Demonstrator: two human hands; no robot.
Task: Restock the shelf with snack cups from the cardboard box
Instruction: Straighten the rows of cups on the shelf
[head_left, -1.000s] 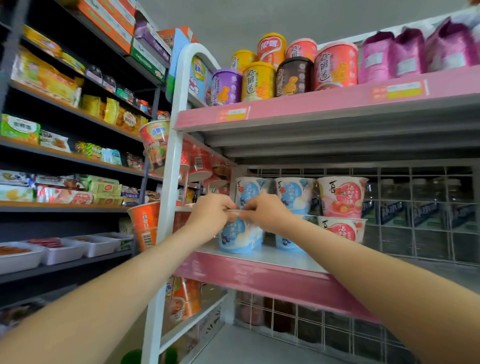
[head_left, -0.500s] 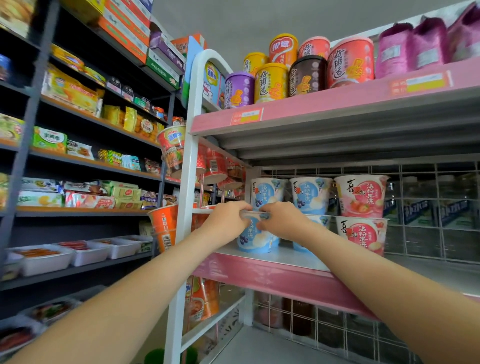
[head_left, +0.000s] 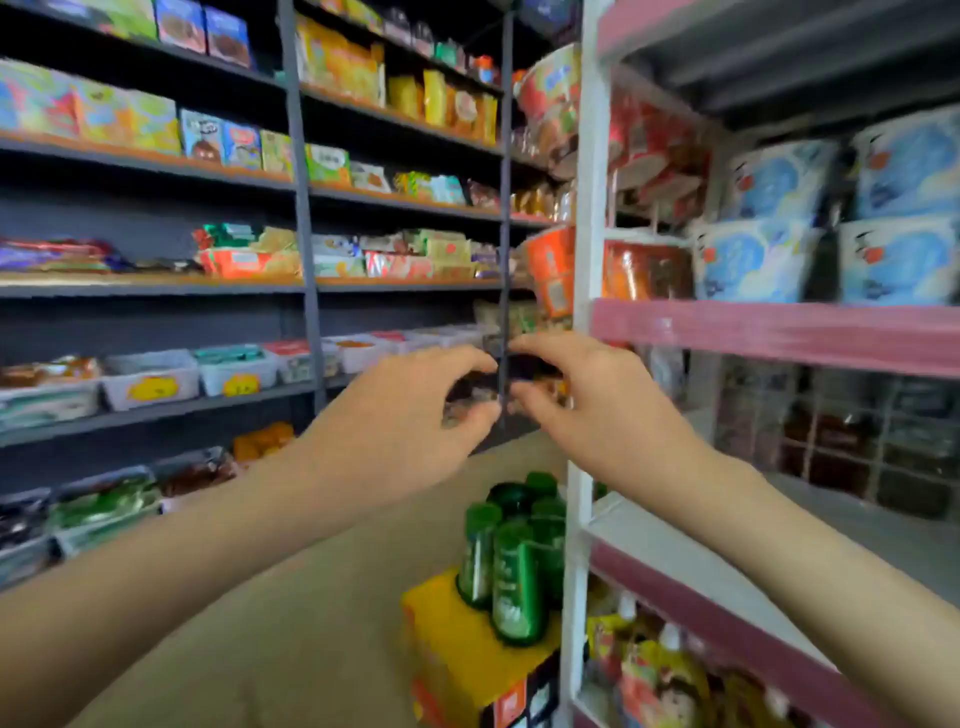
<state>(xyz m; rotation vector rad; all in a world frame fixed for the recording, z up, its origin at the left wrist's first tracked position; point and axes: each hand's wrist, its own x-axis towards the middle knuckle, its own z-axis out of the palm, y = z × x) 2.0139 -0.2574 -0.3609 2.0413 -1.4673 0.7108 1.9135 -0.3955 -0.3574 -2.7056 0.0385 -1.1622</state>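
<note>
Blue-and-white snack cups (head_left: 753, 260) stand two high on the pink shelf (head_left: 779, 332) at the right, with a second stack (head_left: 898, 260) beside them. My left hand (head_left: 405, 415) and my right hand (head_left: 597, 410) hover close together in mid-air, below and left of that shelf. The fingers of both hands are loosely curved and hold nothing. Neither hand touches a cup. The cardboard box is out of view, and motion blurs the picture.
The white upright post (head_left: 584, 260) of the pink rack stands just behind my right hand. Green bottles (head_left: 514, 561) sit on a yellow box (head_left: 467, 654) on the floor below. Dark shelves (head_left: 156, 286) of packets and white trays line the left. Orange cups (head_left: 550, 270) hang by the post.
Both hands have let go of the blue cup, which stays on the pink shelf, and have drawn back and down. The view has swung left and downward.
</note>
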